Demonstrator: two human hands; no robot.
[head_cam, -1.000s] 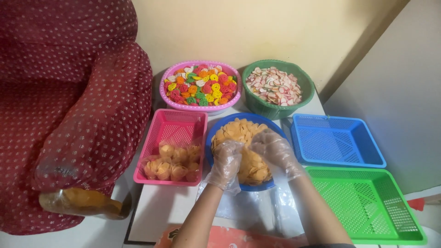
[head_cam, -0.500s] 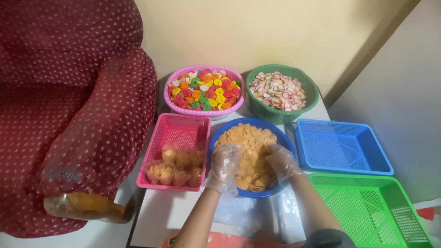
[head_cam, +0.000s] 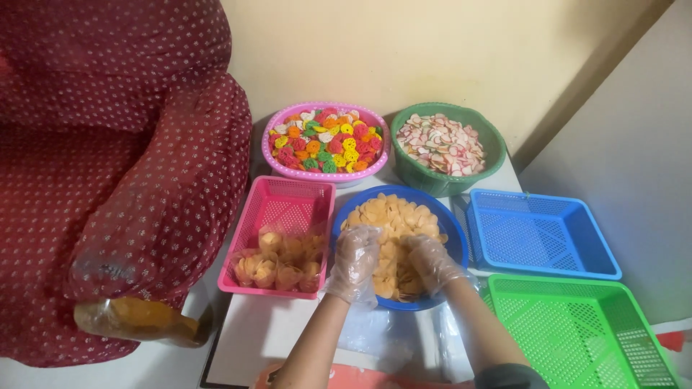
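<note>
- Both hands sunk deeper into crackers since earlier frame.
- left hand [head_cam: 355, 261], right hand [head_cam: 430, 261]: gloved, fingers curled gathering yellow crackers [head_cam: 393, 216].
- Crackers in blue bowl [head_cam: 454, 245], lower centre, directly beneath both hands.
- pink basket [head_cam: 288, 202] left, nearer left hand.

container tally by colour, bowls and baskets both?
Pink: 2, the pink bowl of multicoloured crackers and the pink basket with small bagged packs
Green: 2, the green bowl of pink-and-white crackers and the green basket
Blue: 2, the blue bowl of orange chips under the left hand and right hand, and the blue basket
Total: 6
</note>
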